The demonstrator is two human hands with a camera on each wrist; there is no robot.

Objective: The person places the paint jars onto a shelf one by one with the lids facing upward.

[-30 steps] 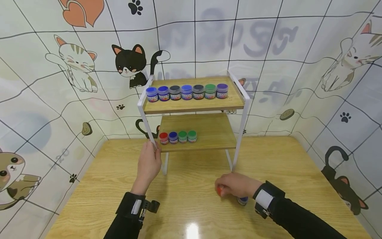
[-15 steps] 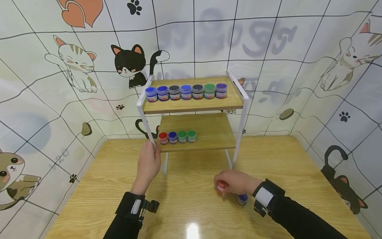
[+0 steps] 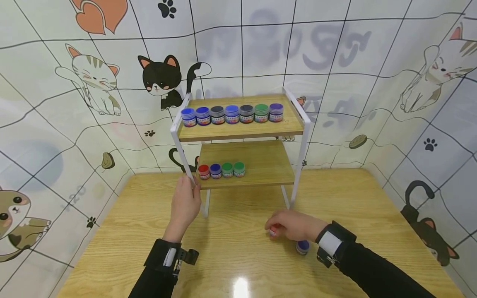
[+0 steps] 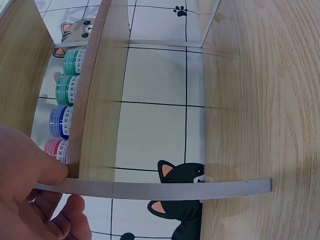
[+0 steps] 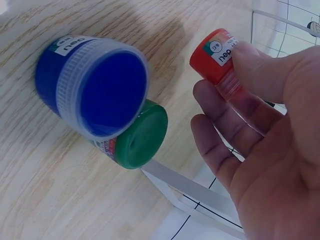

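My left hand point(image 3: 185, 201) grips the white metal leg point(image 4: 200, 191) of a two-tier shelf at its lower tier, thumb on one side and fingers curled behind. My right hand point(image 3: 296, 225) pinches a small red paint jar point(image 5: 212, 54) over the table, in front of the shelf's right side. Below that wrist a blue paint jar point(image 3: 302, 247) stands on the table. Close against it, the right wrist view shows a green-lidded jar point(image 5: 145, 137); the right hand hides this one in the head view.
Along the upper tier point(image 3: 238, 133) runs a row of several blue, black, green and purple jars point(image 3: 232, 114). Red, blue and green jars point(image 3: 227, 170) line the left part of the lower tier point(image 3: 264, 165). Cat-printed cloth walls point(image 3: 123, 136) surround the wooden table point(image 3: 141, 231).
My right hand has shifted slightly left and towards the shelf with the red jar, uncovering more of the blue jar. My left hand keeps its hold on the shelf leg.
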